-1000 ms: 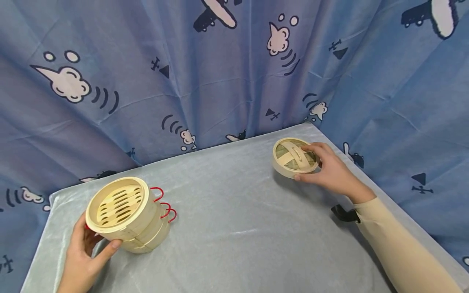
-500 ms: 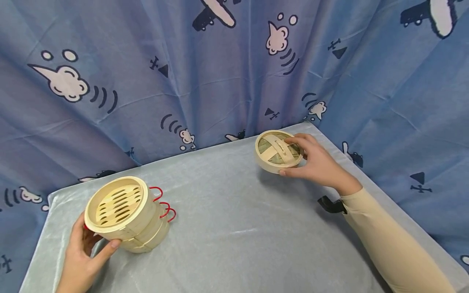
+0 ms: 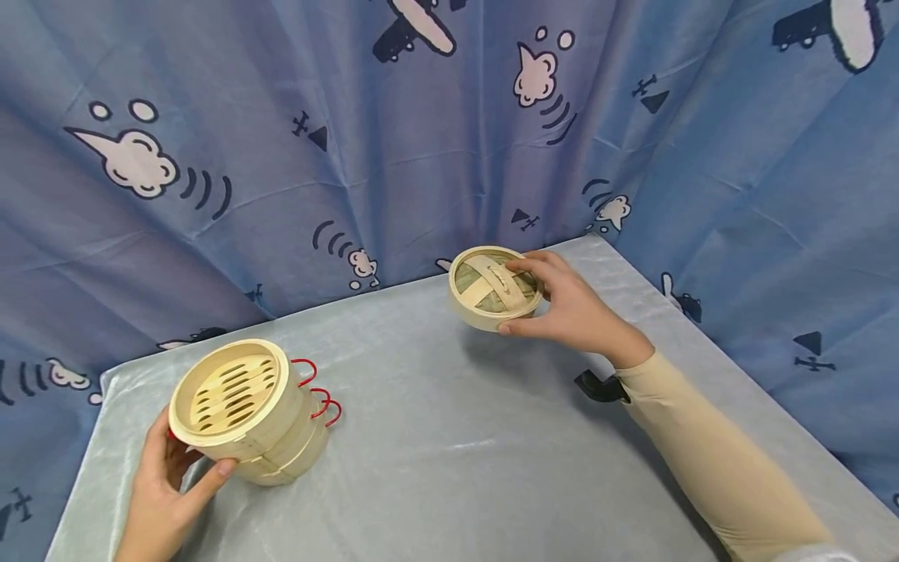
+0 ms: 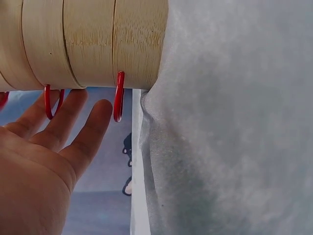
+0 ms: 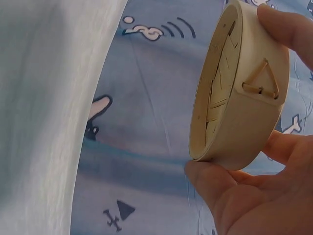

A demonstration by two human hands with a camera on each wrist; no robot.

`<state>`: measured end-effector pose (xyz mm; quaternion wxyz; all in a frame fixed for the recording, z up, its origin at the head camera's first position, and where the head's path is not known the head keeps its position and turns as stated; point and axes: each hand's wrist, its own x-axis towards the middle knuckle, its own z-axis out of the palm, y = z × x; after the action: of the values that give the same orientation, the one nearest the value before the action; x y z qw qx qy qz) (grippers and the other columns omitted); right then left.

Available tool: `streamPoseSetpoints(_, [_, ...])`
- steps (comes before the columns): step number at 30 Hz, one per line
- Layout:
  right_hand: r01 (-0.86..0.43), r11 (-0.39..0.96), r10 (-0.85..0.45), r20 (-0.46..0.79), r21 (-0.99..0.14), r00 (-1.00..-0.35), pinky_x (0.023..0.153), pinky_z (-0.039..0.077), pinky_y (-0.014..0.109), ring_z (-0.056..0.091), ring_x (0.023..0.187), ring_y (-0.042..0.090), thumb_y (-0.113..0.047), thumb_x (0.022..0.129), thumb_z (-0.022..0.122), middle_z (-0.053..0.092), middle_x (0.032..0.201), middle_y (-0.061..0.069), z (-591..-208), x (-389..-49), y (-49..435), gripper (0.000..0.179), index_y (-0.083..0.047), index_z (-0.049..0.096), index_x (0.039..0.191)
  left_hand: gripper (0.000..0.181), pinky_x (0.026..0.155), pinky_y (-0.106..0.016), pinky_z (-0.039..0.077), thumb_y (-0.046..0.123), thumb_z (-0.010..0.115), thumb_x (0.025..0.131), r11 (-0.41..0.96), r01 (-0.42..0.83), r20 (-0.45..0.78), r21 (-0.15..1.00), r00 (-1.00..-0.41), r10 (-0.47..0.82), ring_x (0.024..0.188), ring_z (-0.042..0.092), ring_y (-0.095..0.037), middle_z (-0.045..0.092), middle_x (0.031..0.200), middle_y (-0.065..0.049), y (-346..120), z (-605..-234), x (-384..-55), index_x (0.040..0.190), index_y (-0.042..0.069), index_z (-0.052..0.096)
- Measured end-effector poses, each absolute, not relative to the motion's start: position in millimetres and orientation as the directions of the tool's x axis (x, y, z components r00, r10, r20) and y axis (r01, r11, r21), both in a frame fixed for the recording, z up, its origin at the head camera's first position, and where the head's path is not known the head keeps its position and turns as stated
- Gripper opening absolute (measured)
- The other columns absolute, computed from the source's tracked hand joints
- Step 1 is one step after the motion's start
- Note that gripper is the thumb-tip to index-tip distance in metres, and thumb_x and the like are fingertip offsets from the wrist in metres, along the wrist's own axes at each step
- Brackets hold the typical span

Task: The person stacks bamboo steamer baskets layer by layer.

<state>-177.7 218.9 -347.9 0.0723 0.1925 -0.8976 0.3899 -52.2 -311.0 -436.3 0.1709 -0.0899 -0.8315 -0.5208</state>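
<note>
On the left of the table stands a stack of round bamboo steamer baskets [image 3: 284, 437], its slatted top tier [image 3: 232, 398] uncovered. Red loops [image 4: 119, 98] stick out from its sides. My left hand [image 3: 163, 496] holds the stack at its near left side, thumb in front and fingers round the left. Off to the right, my right hand [image 3: 576, 312] grips a woven bamboo steamer lid [image 3: 485, 293] by its rim, above the table. The right wrist view shows the lid's hollow underside [image 5: 220, 88], the lid on edge between thumb and fingers.
A grey cloth covers the table [image 3: 421, 468]. Close behind it and along the right hangs a blue patterned curtain [image 3: 421, 156]. A black strap [image 3: 600, 386] juts from the right sleeve [image 3: 702, 445].
My right hand has carried the lid leftward across the far side of the table, toward the stack. The left hand and the steamer baskets have stayed in place.
</note>
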Motion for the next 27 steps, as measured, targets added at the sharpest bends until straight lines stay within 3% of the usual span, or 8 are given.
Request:
streamPoseSetpoints(7, [-0.394, 0.624, -0.309, 0.251, -0.675, -0.917, 0.089, 0.044, 0.042, 0.044, 0.12, 0.015, -0.061, 0.064, 0.087, 0.038, 0.145, -0.004, -346.1, -181.6, 199.0, 0.087, -0.028, 0.055, 0.138, 0.109, 0.09, -0.012, 0.044, -0.024, 0.076, 0.067, 0.461, 0.33, 0.382, 0.824, -0.924, -0.021, 0.112, 0.055, -0.01, 0.051, 0.133, -0.005, -311.3, -438.6, -53.1, 0.157, 0.011, 0.026])
streamPoseSetpoints(18, [-0.479, 0.522, -0.377, 0.312, -0.706, -0.872, 0.093, 0.046, 0.044, 0.047, 0.12, 0.014, -0.055, 0.064, 0.089, 0.041, 0.14, -0.004, -341.7, -189.0, 160.6, 0.086, -0.026, 0.056, 0.137, 0.108, 0.092, -0.015, 0.045, -0.025, 0.074, 0.069, 0.42, 0.295, 0.344, 0.858, -0.938, -0.045, 0.116, 0.054, -0.014, 0.051, 0.136, -0.009, -309.5, -433.4, -53.7, 0.157, 0.014, 0.026])
streamPoseSetpoints(27, [-0.53, 0.506, -0.414, 0.347, -0.68, -0.842, 0.085, 0.047, 0.041, 0.047, 0.117, 0.012, -0.06, 0.064, 0.087, 0.041, 0.14, -0.005, -341.3, -190.2, 135.3, 0.087, -0.027, 0.055, 0.138, 0.11, 0.093, -0.016, 0.045, -0.026, 0.073, 0.069, 0.415, 0.278, 0.328, 0.866, -0.943, -0.052, 0.117, 0.053, -0.015, 0.05, 0.138, -0.009, -309.6, -433.5, -53.8, 0.158, 0.017, 0.025])
